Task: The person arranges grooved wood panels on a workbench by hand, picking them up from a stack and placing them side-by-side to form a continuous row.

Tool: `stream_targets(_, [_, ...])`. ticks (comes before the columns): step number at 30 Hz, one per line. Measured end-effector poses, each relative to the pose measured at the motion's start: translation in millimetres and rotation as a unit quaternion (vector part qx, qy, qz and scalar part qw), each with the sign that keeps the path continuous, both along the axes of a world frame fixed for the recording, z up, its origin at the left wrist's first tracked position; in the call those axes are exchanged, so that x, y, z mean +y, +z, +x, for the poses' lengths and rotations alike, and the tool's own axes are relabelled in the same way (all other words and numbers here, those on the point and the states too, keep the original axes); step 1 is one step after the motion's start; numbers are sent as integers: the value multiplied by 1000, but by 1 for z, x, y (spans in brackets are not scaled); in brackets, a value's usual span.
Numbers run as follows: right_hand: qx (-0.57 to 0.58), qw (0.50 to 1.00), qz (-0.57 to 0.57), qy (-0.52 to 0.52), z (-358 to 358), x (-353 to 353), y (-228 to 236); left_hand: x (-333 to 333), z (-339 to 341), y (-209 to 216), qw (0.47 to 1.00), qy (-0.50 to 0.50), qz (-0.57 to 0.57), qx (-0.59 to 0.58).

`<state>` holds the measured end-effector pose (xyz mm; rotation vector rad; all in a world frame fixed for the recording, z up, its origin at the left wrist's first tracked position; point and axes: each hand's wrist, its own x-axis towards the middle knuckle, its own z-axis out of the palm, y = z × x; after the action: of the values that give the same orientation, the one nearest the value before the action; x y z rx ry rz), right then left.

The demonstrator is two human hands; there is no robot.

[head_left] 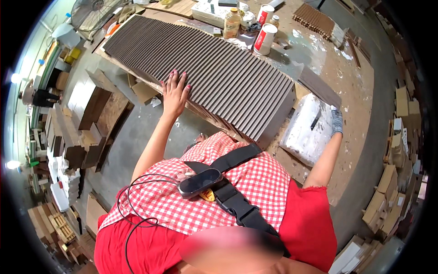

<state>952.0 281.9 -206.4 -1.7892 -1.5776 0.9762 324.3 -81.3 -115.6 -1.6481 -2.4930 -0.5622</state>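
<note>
My bare left hand [174, 94] lies with its fingers spread on the near edge of a long row of grey-brown slats [200, 68], closely lined up side by side. Grey fabric covers my right hand [336, 121], whose fingers curl at the far right corner of a white, dark-smudged block [306, 132]. Just behind that block is a flat grey-brown panel [318, 85], its right end close to the gloved fingertips. Whether those fingers grip the panel, the block's edge or something small is hidden.
Behind the slats stand red-and-white cans [265, 39] and a yellowish bottle [232, 23] on the stained worktable [351, 107]. Brown strips [313, 21] are stacked at the far right. Cartons [388, 192] line the right side; a large fan [93, 13] stands far left.
</note>
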Motion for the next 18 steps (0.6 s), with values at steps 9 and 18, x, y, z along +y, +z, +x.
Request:
stream_targets(9, [-106, 993, 34, -45, -23, -16, 25, 0, 5, 10, 999, -5, 33, -11])
stream_targets(18, [-324, 934, 63, -136, -52, -25, 36, 3, 9, 13, 999, -15, 39, -7])
